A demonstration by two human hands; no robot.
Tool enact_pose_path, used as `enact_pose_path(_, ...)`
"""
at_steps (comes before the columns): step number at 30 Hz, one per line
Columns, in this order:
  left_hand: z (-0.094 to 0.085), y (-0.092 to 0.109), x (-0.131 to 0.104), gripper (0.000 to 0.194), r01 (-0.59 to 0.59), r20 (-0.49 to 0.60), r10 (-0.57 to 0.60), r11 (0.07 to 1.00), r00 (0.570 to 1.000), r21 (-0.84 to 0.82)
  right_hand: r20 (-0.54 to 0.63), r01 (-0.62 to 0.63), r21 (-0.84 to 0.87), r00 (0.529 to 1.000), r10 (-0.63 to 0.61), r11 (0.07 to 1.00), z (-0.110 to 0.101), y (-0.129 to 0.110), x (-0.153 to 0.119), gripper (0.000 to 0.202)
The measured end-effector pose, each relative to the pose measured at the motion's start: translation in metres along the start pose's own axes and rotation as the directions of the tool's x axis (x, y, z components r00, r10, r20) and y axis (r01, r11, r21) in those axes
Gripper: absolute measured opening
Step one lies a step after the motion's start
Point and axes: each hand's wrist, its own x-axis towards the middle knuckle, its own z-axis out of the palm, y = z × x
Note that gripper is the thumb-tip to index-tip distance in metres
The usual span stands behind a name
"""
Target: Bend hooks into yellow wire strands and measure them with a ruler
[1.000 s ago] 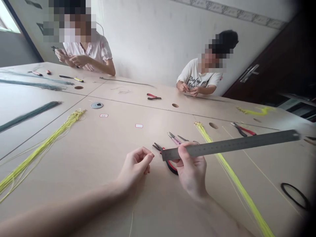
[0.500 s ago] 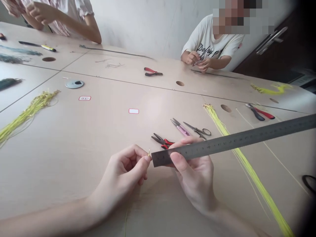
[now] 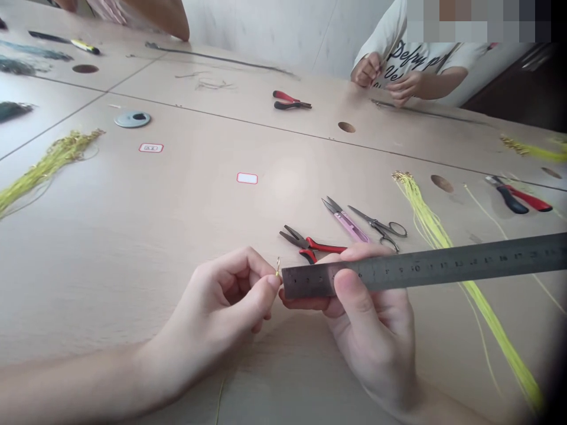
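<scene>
Between thumb and forefinger, my left hand [image 3: 234, 301] pinches a yellow cord with a small gold hook [image 3: 278, 264] sticking up at its end. A thin length of the cord [image 3: 220, 394] hangs below that hand. My right hand [image 3: 372, 330] grips a metal ruler [image 3: 425, 268] near its left end, thumb in front and fingers behind. The ruler's end lies right beside the left fingertips; whether it touches them I cannot tell. Just behind my hands, red-handled pliers [image 3: 305, 239] rest on the table, partly hidden by the right hand.
Lilac thread snips [image 3: 348, 221] and small scissors [image 3: 378, 226] lie beyond the ruler. Bundles of yellow cords lie left [image 3: 48, 165] and right [image 3: 425, 212]. More pliers are farther back [image 3: 292, 100] and at right [image 3: 518, 195]. Two people sit across the table, a co-worker's hands [image 3: 403, 88] visible at right.
The camera view has shifted, so the table things sit higher in the picture. The ruler lies closer to level, and my right hand is slightly farther right along with it. Both grips stay the same.
</scene>
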Motion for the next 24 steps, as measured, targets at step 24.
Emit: enact_pose_path(24,-0.0006,0.0036,-0.0017,0.019,-0.017,-0.047,0.016,1.0,0.999,-0.018,0.014,-0.026,0.014,1.0,0.026,1.0,0.0042,-0.0019,-0.0068,0.017)
